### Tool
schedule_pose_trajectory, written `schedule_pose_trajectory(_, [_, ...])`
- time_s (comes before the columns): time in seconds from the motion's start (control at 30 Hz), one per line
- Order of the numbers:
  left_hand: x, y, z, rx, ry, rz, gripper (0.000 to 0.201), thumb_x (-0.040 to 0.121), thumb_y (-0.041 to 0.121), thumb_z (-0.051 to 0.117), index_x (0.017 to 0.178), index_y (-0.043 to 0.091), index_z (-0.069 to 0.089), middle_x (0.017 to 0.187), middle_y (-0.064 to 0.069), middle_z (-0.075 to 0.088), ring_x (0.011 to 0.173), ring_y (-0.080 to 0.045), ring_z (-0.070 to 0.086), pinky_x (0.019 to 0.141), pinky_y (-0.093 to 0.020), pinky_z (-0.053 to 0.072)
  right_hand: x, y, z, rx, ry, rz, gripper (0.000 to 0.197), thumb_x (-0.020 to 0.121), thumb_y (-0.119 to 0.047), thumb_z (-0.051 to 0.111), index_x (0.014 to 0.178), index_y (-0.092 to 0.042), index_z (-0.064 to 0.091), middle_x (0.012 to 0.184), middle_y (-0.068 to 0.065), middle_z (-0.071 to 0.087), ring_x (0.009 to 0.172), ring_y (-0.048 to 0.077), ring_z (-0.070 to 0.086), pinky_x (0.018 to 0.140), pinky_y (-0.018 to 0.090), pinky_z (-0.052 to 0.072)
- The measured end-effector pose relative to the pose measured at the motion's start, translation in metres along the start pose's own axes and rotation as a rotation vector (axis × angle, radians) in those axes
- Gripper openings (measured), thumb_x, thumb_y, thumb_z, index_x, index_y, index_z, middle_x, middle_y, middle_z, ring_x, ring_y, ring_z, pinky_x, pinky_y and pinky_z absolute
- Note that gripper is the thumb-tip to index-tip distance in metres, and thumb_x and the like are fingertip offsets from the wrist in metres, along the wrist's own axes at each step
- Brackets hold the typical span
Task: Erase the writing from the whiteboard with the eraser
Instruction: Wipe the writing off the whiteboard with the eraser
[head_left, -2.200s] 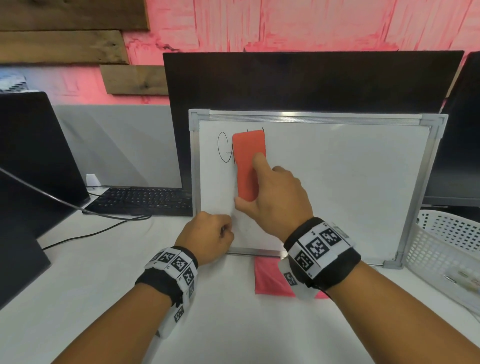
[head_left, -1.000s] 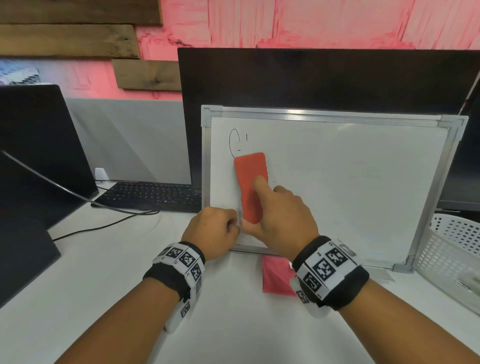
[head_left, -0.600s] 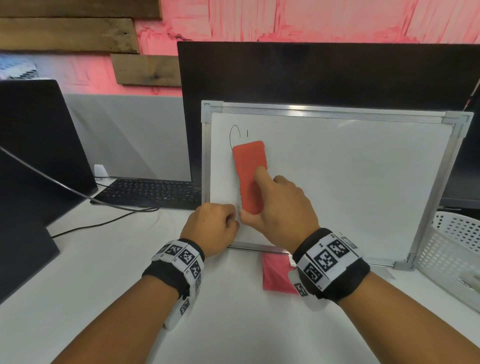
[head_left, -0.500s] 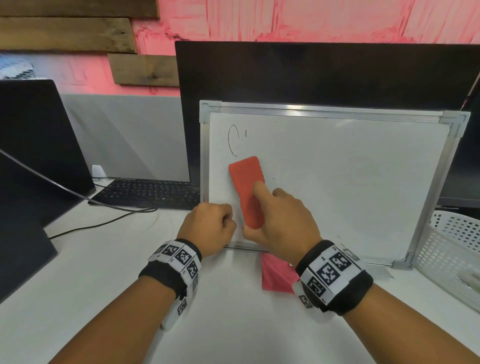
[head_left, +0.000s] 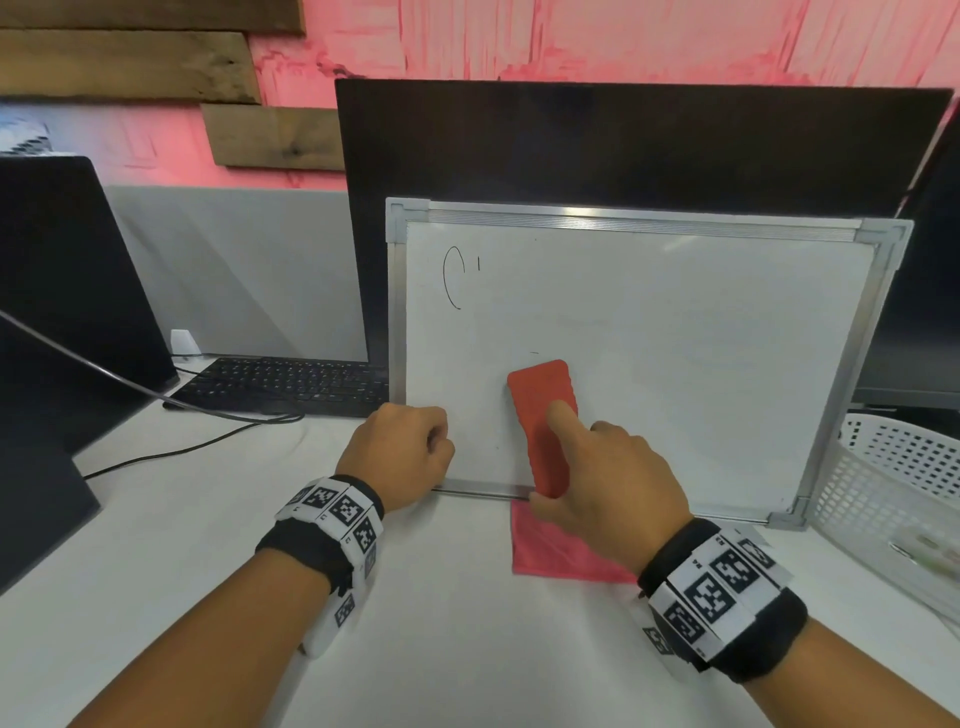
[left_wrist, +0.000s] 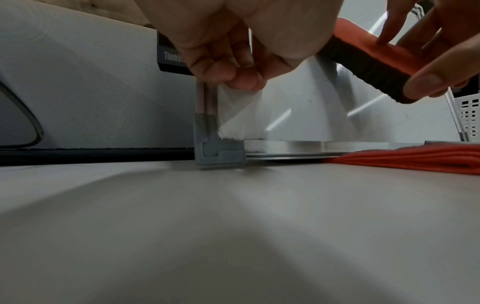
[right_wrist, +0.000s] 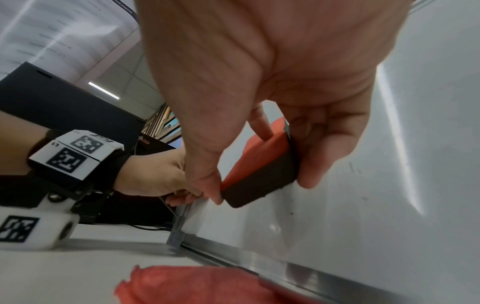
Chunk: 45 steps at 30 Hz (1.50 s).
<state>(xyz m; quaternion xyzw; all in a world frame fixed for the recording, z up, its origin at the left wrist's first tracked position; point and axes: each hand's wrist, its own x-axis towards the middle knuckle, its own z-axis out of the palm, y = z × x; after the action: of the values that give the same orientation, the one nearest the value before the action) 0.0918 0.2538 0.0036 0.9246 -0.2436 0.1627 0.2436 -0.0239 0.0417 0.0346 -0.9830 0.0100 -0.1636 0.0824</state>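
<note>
Monitor (head_left: 67, 291) dark at far left, with cable (head_left: 156, 400) across white desk (head_left: 441, 649). Keyboard (head_left: 291, 387), black, behind the cable, just left of the board.

Left hand (head_left: 397, 457) at lower left corner of whiteboard (head_left: 701, 364), fingers curled into a fist; in left wrist view fingertips (left_wrist: 221, 70) bent against the grey frame edge, so seems to grip the edge there, and something thin and white hanging under them, not clear what. Wristband with black-and-white markers on the left wrist.

Whiteboard upright and leaning back against a second dark monitor (head_left: 623, 150), bottom rail on the desk. Writing (head_left: 453, 278) remaining in upper left part: one curved black stroke and a tiny tick beside it. Rest of the surface white, with faint marks only.

Eraser (head_left: 540, 400), orange-red on top and dark felt below, flat against lower middle of the board, well below the writing, tilted a little, lower end close to the bottom rail. Right hand (head_left: 608, 483) closed around it: thumb on one long side, other fingers on the opposite side, index finger stretched along the orange back.

Red cloth (head_left: 550, 551) flat on desk under the right hand, touching the bottom rail. White basket (head_left: 893, 499) with holes at far right, just beside the board corner.
</note>
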Motion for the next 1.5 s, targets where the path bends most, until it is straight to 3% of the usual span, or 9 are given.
schedule_pose_trajectory(0.17, [0.0, 0.0, -0.001, 0.009, -0.002, -0.01, 0.013, 0.084, 0.023, 0.056, 0.073, 0.02, 0.063, 0.06, 0.004, 0.061, 0.059, -0.019, 0.058, 0.058, -0.036, 0.056, 0.009, -0.01, 0.0, 0.054, 0.008, -0.044, 0.047, 0.079, -0.048, 0.066, 0.096, -0.03, 0.026, 0.074, 0.001, 0.045, 0.06, 0.025, 0.048, 0.049, 0.033, 0.037])
schedule_pose_trajectory(0.3, [0.0, -0.001, -0.001, 0.006, -0.001, -0.006, 0.013, 0.083, 0.023, 0.057, 0.071, 0.02, 0.063, 0.059, 0.004, 0.06, 0.058, -0.02, 0.058, 0.056, -0.034, 0.054, 0.033, -0.022, -0.016, 0.042, 0.096, -0.102, 0.051, 0.078, -0.049, 0.069, 0.1, -0.029, 0.028, 0.075, 0.001, 0.045, 0.06, 0.029, 0.05, 0.05, 0.033, 0.038])
schedule_pose_trajectory(0.4, [0.0, 0.0, -0.001, 0.005, -0.009, -0.002, 0.014, 0.083, 0.022, 0.057, 0.07, 0.019, 0.062, 0.058, 0.003, 0.059, 0.058, -0.021, 0.057, 0.056, -0.032, 0.052, 0.051, -0.032, -0.03, 0.006, 0.156, -0.157, 0.055, 0.077, -0.052, 0.07, 0.106, -0.029, 0.029, 0.073, 0.001, 0.042, 0.058, 0.026, 0.046, 0.048, 0.03, 0.031])
schedule_pose_trajectory(0.77, [-0.001, 0.0, -0.002, -0.005, -0.008, 0.004, 0.015, 0.083, 0.023, 0.055, 0.071, 0.019, 0.062, 0.059, 0.0, 0.059, 0.057, -0.023, 0.058, 0.056, -0.036, 0.055, 0.058, -0.046, -0.028, 0.015, 0.126, -0.216, 0.055, 0.077, -0.053, 0.07, 0.108, -0.031, 0.03, 0.075, -0.001, 0.039, 0.058, 0.024, 0.045, 0.047, 0.029, 0.027])
schedule_pose_trajectory(0.9, [-0.001, 0.0, -0.001, -0.01, -0.005, -0.02, 0.016, 0.081, 0.024, 0.054, 0.069, 0.018, 0.061, 0.059, 0.0, 0.058, 0.057, -0.024, 0.056, 0.053, -0.029, 0.046, 0.076, -0.053, -0.043, 0.07, 0.204, -0.204, 0.053, 0.077, -0.053, 0.07, 0.106, -0.03, 0.032, 0.075, 0.0, 0.043, 0.059, 0.026, 0.048, 0.048, 0.028, 0.029])
schedule_pose_trajectory(1.1, [-0.001, 0.0, -0.001, -0.022, -0.005, -0.005, 0.015, 0.081, 0.023, 0.054, 0.068, 0.019, 0.057, 0.057, 0.001, 0.056, 0.056, -0.025, 0.054, 0.052, -0.029, 0.044, 0.065, -0.056, -0.025, 0.0, 0.087, -0.273, 0.055, 0.077, -0.057, 0.07, 0.106, -0.029, 0.033, 0.074, -0.001, 0.038, 0.062, 0.029, 0.047, 0.048, 0.03, 0.028])
schedule_pose_trajectory(1.37, [0.0, 0.002, -0.003, -0.007, -0.017, -0.018, 0.015, 0.08, 0.025, 0.052, 0.074, 0.017, 0.063, 0.062, -0.002, 0.06, 0.06, -0.026, 0.057, 0.058, -0.034, 0.054, 0.093, -0.063, -0.04, 0.045, 0.231, -0.284, 0.058, 0.082, -0.06, 0.068, 0.115, -0.032, 0.03, 0.088, 0.005, 0.055, 0.069, 0.03, 0.056, 0.06, 0.037, 0.054])
schedule_pose_trajectory(1.5, [-0.001, 0.002, -0.004, -0.004, -0.024, -0.017, 0.014, 0.08, 0.025, 0.052, 0.074, 0.018, 0.062, 0.062, -0.002, 0.06, 0.061, -0.025, 0.058, 0.059, -0.036, 0.056, 0.095, -0.07, -0.035, 0.06, 0.193, -0.323, 0.057, 0.081, -0.059, 0.068, 0.115, -0.032, 0.032, 0.089, 0.006, 0.056, 0.07, 0.031, 0.056, 0.062, 0.038, 0.056])
